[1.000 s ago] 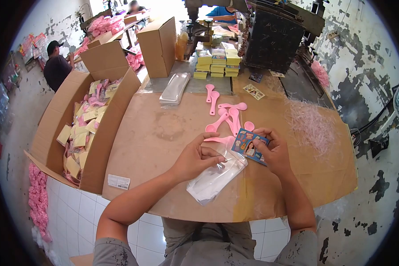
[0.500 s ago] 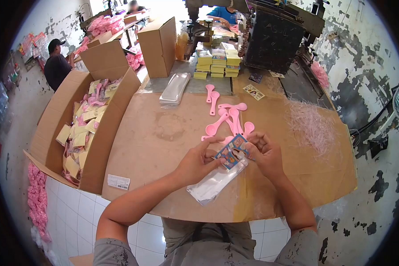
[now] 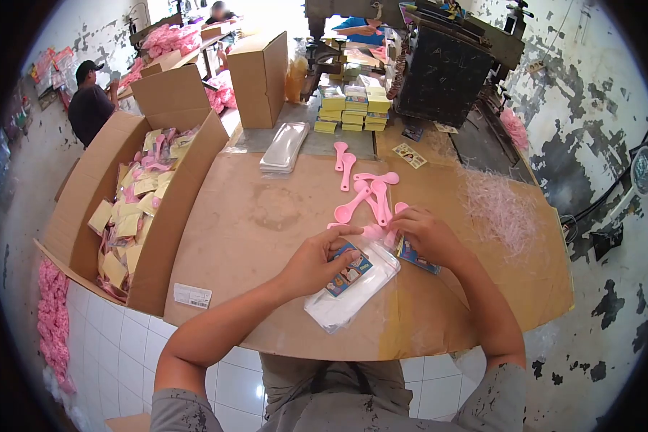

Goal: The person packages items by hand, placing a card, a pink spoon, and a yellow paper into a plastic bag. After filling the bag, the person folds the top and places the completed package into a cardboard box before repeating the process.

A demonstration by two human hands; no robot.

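My left hand pinches a blue printed card over a stack of clear plastic bags. To its right, my right hand has its fingertips together at the near edge of the pink spoons, by a clear plastic edge; what they grip is too small to tell. Another blue card lies partly under my right hand. Several pink spoons are spread on the cardboard just beyond both hands.
An open carton of packed bags stands left. More clear bags and stacked cards lie farther back, beside a black machine box. Pink shreds lie right. A person is at the far left.
The blue card has shifted left and down in my left hand. My right hand has let go of that card and moved to the spoons, and a second blue card now shows beneath it.
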